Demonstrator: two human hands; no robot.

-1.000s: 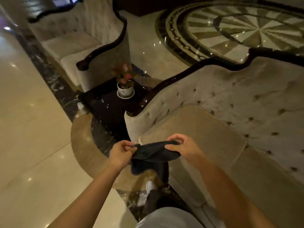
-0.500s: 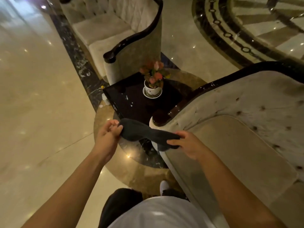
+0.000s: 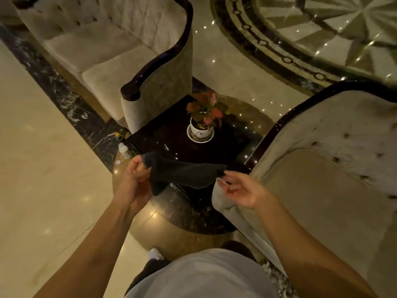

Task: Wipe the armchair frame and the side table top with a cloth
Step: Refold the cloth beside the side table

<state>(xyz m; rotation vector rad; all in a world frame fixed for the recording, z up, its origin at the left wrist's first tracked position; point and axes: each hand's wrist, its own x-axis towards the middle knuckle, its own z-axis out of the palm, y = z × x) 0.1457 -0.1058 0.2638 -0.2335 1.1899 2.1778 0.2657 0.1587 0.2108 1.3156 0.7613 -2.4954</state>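
Two armchairs flank the work: the near armchair (image 3: 322, 179) on the right, its dark glossy frame (image 3: 277, 127) curving down to an arm end, and a second armchair (image 3: 103, 61) far left. Between them stands the side table (image 3: 163, 136), dark and shiny, placed within reach of either seat. A potted plant (image 3: 202, 125) sits on a saucer at the table's far middle, so the top probably has to be wiped around it or the pot lifted.

The cloth (image 3: 184, 172) hangs in the air over the table's near edge, just left of the near frame's arm end, stretched sideways between the hands, likely being opened or folded to give a flat wiping face. The left hand (image 3: 133, 183) grips its left end with curled fingers. The right hand (image 3: 242, 190) lies palm up, fingers apart and slack, at the right end; whether they touch it I cannot tell. The cloth is dark grey, soft, thick and creased, sagging along its lower edge.
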